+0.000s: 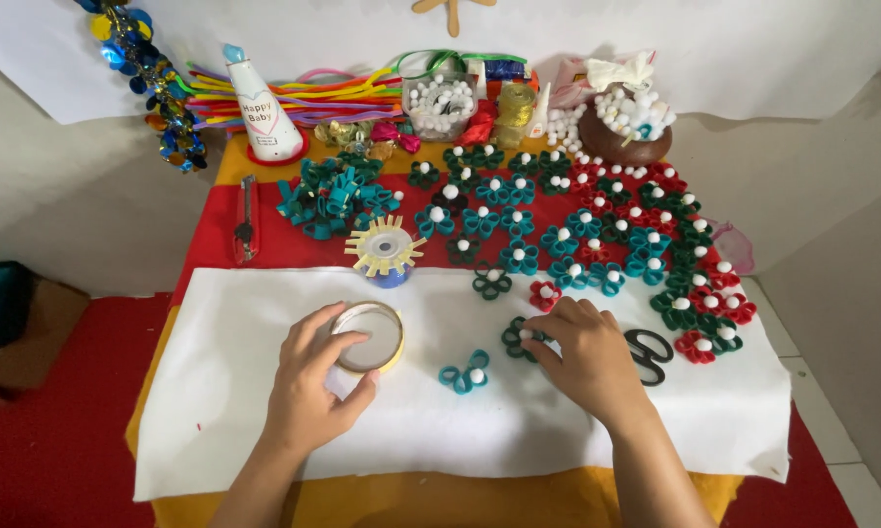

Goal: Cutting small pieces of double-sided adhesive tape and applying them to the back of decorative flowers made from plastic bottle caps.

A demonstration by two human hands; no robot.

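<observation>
My left hand [313, 391] grips a roll of tape [370, 335] on the white sheet [216, 391]. My right hand [582, 352] pinches a dark green paper flower [517, 337], just left of the black scissors [651, 350].

Scissors [650, 354] half under right hand [582, 354]

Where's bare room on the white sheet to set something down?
Free: the sheet's near-left corner, left of the left hand on the tape roll; the near-right strip below the scissors; a small gap around the teal flower. Crowded: the flower cluster beyond the right hand.
</observation>
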